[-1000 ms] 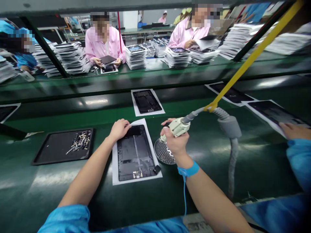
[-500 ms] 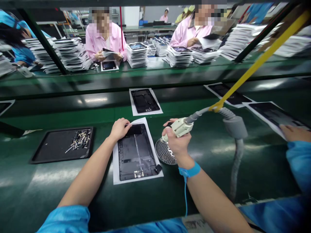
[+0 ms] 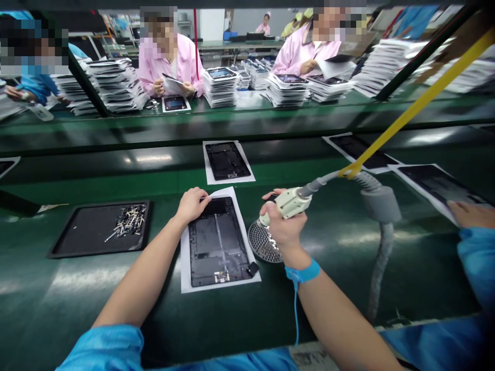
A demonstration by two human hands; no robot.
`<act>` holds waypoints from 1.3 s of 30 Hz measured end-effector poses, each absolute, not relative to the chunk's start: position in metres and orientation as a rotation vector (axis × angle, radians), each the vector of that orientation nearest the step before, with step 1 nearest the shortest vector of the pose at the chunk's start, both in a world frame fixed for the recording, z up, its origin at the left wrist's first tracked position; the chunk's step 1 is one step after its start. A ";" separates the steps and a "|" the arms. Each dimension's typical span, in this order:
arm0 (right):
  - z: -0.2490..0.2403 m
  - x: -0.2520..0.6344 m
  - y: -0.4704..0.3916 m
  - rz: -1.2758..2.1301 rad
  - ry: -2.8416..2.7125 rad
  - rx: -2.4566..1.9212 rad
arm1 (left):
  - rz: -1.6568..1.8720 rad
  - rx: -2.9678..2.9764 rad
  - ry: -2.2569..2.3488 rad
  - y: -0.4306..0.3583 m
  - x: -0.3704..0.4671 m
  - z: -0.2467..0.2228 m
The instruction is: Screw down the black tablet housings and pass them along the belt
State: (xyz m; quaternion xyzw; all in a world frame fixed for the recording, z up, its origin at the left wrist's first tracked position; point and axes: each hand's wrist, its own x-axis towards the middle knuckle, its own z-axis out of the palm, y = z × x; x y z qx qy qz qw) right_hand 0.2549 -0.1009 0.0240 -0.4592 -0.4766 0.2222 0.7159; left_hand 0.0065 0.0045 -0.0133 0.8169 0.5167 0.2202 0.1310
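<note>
A black tablet housing (image 3: 218, 245) lies on a white sheet (image 3: 186, 270) in front of me, with a ribbon strip down its middle and a small black piece at its lower right corner. My left hand (image 3: 192, 204) rests on its upper left corner, fingers together at the sheet's edge; whether they pinch anything is hidden. In my right hand (image 3: 284, 221) is a cream-coloured handheld tool (image 3: 293, 202) with a grey cable, my fingers wrapped round it. Just right of the housing, below that hand, sits a round perforated metal disc (image 3: 265, 242).
A black tray (image 3: 91, 229) of small metal parts is at left. Another housing (image 3: 228, 161) lies beyond mine. A yellow strap (image 3: 421, 103) holds up the cable. At right, a co-worker's hand (image 3: 472, 214) touches a housing. People in pink sit opposite among stacks (image 3: 220, 90).
The housing beyond mine has shifted slightly left. The tool and its cable have moved a little to the right. My left hand stays on the housing's corner.
</note>
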 end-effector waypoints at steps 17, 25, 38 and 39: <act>0.035 0.254 -0.108 0.472 -1.027 -0.956 | 0.602 2.387 1.504 0.004 0.009 -0.012; 0.034 0.205 -0.162 0.960 -1.138 -0.766 | 0.619 2.363 1.509 0.003 0.012 -0.012; 0.022 0.178 -0.183 1.093 -1.342 -0.657 | 0.597 2.338 1.512 0.001 0.014 -0.009; 0.021 0.178 -0.184 1.091 -1.348 -0.665 | 0.592 2.339 1.515 0.001 0.014 -0.008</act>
